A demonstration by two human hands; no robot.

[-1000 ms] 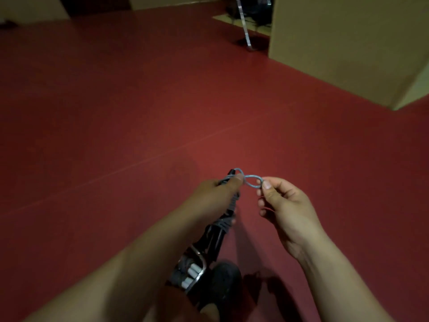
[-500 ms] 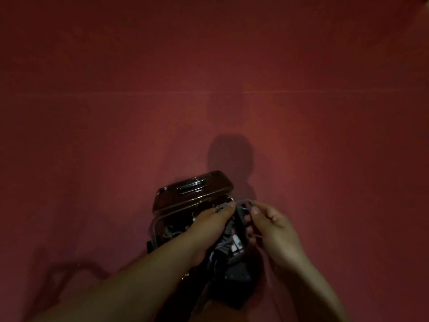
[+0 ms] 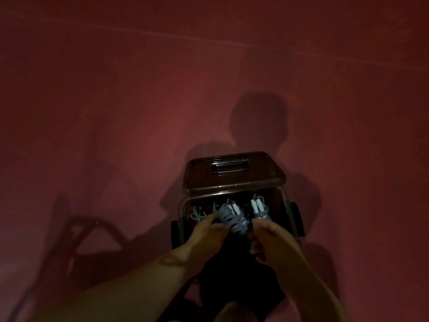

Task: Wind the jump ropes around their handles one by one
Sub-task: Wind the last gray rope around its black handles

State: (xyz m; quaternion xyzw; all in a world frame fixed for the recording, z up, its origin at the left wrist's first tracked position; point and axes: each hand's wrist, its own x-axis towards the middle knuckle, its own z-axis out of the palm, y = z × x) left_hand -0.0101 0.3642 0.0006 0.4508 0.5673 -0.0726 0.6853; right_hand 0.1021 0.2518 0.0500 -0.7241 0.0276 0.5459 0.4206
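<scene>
Both hands, left hand (image 3: 206, 231) and right hand (image 3: 270, 235), gripped a wound grey jump-rope bundle (image 3: 232, 219) over the open dark plastic box (image 3: 290, 212); next, probably setting it inside.

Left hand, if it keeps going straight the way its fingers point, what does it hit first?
Most likely the wound jump rope lying in the open box: the left hand points up and right, its fingertips at that bundle's left edge. Depth is unclear, so actual contact can't be confirmed.

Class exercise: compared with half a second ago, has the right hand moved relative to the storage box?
Yes. The right hand has come down and in over the open storage box; it was by the right rim and now sits above the interior, beside the wound jump rope.
</scene>
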